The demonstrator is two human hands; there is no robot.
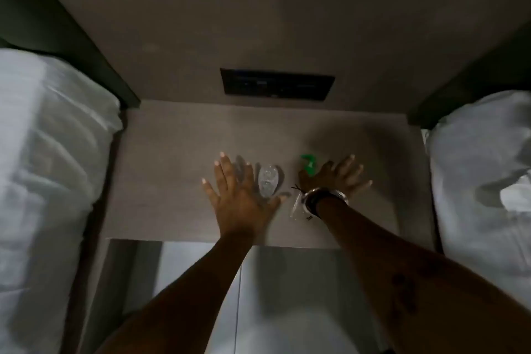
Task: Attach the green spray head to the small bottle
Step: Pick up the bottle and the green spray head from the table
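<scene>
A small clear bottle (266, 180) stands on the grey nightstand top (172, 169), between my two hands. The green spray head (308, 163) lies just right of it, its near end hidden behind my right hand. My left hand (238, 192) lies flat with fingers spread, its thumb side close beside the bottle. My right hand (336, 177) is also flat and spread, with bracelets on the wrist, touching or covering part of the spray head. Neither hand holds anything. A clear plastic wrapper (297, 207) lies by my right wrist.
White bedding (48, 152) rises on the left and more white bedding (485, 175) on the right of the nightstand. A dark switch panel (275, 85) sits on the wall behind. The nightstand's front edge (184, 239) runs under my forearms.
</scene>
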